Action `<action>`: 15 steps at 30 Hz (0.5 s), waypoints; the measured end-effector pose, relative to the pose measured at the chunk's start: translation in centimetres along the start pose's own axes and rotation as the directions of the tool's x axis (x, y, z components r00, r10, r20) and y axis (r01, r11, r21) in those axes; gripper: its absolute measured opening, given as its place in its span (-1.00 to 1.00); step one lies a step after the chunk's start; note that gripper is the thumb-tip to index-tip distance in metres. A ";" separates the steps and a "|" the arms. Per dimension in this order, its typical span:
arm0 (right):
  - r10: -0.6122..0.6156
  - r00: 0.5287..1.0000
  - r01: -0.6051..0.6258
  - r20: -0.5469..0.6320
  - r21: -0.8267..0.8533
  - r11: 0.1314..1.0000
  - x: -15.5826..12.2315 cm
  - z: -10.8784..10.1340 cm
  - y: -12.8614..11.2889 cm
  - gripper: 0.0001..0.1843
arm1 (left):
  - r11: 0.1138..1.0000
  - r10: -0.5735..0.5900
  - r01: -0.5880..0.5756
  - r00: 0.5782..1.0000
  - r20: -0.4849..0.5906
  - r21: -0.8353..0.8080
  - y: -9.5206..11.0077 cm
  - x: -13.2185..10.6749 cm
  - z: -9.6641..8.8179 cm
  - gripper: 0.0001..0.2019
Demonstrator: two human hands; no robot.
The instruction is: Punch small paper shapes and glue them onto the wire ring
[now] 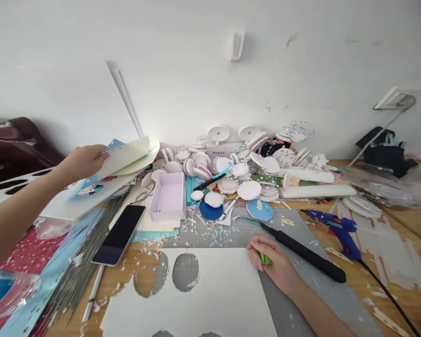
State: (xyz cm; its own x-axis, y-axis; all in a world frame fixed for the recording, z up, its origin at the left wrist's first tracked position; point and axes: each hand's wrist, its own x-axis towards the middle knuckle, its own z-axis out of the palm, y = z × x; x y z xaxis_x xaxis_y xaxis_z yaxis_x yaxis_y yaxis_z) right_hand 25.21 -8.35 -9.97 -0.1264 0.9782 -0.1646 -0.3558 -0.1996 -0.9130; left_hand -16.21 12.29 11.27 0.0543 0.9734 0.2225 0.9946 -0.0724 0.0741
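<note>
At the left, my left hand (85, 161) is closed on the edge of a curled sheet of paper (126, 152), lifted off a pile of sheets. A blue piece shows beside its fingers. My right hand (272, 262) rests at the upper right corner of a white foam sheet (228, 290) with round holes cut in it. Its fingers are wrapped round a small green object (265, 258), mostly hidden, so its kind does not show. Partly under the white sheet lies a grey cutting mat (217, 231). A black-handled tool (305, 252) with a thin tip lies just beyond my right hand.
A pink box (168, 194) and a phone (119, 234) lie left of centre. White discs (249, 190) are heaped along the wall. On the right are a blue glue gun (340, 229) with its cord and white strips (389, 243). Thin wires (87, 262) lie at left.
</note>
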 end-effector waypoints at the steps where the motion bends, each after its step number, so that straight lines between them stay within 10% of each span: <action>1: 0.001 1.000 -0.001 0.003 0.002 1.000 0.0 0.0 0.0 -0.76 | 1.000 0.002 -0.002 1.000 0.007 0.025 -0.2 0.0 -0.3 -0.77; 8: 0.049 0.989 -0.038 0.142 -0.082 0.996 0.6 1.6 -4.0 -0.84 | 0.993 -0.039 0.051 0.993 -0.114 0.102 -1.3 -1.4 -1.5 -0.90; 15: -0.023 0.965 0.116 0.262 -0.347 0.931 11.4 11.8 -11.0 -0.84 | 0.997 -0.065 0.053 0.969 -0.237 -0.055 -2.0 -2.5 -1.5 -0.89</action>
State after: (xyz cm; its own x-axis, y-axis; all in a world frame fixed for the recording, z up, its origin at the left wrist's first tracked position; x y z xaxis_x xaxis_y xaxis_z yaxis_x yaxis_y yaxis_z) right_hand 16.78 4.37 2.59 -0.3564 0.9335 -0.0404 -0.0249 -0.0527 -0.9983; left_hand -18.50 9.72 12.06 -0.0326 0.8968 0.4412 0.9898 -0.0323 0.1388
